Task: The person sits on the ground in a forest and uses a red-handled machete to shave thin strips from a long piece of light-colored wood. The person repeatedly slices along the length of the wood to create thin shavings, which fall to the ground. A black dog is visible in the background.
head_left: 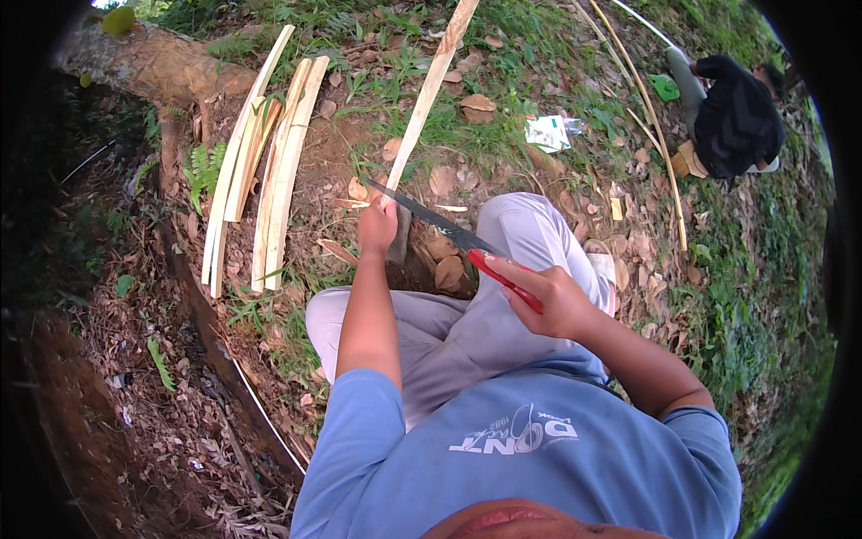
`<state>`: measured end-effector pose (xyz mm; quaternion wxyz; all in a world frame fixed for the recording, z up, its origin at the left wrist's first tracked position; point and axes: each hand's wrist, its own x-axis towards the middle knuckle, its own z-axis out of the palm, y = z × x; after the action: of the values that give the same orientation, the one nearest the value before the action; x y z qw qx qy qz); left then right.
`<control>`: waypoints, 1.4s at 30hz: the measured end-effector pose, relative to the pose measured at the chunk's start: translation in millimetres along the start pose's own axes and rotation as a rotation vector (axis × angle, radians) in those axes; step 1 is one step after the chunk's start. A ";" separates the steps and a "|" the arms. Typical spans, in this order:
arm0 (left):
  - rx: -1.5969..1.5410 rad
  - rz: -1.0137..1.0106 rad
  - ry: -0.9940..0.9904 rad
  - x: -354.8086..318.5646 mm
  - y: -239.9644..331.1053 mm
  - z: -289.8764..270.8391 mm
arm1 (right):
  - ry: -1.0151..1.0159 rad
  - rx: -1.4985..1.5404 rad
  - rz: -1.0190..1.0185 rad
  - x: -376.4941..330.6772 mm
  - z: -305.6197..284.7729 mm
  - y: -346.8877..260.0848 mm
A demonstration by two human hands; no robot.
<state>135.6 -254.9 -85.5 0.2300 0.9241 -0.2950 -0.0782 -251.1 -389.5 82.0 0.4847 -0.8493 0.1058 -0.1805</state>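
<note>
Blue-shirted and seated on the ground with grey-trousered knees bent, the person works just above the lap. Their right hand (549, 296) is clenched round the red handle of a knife (449, 232), whose dark blade slants up-left to meet a long pale bamboo strip (429, 90). Their left hand (377, 225) grips that strip's lower end, blade touching it there. Split bamboo slats (269, 153) lie in a bundle on the soil to the left; another person (732, 117) crouches far right.
</note>
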 end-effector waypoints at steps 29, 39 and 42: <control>-0.009 -0.093 -0.065 1.3 6.2 -3.8 | -0.008 0.068 -0.410 48.7 20.2 -82.5; -0.053 -0.096 -0.186 5.3 -3.0 -4.2 | 0.022 0.023 -0.197 133.2 102.1 51.2; -0.107 -0.035 -0.143 1.7 -9.1 -3.9 | 0.049 -0.015 -0.224 129.0 109.5 55.8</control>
<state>142.8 -247.9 -86.4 0.2558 0.9075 -0.2902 -0.1637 -88.9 -377.5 9.4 0.4526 -0.8546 0.0235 -0.2535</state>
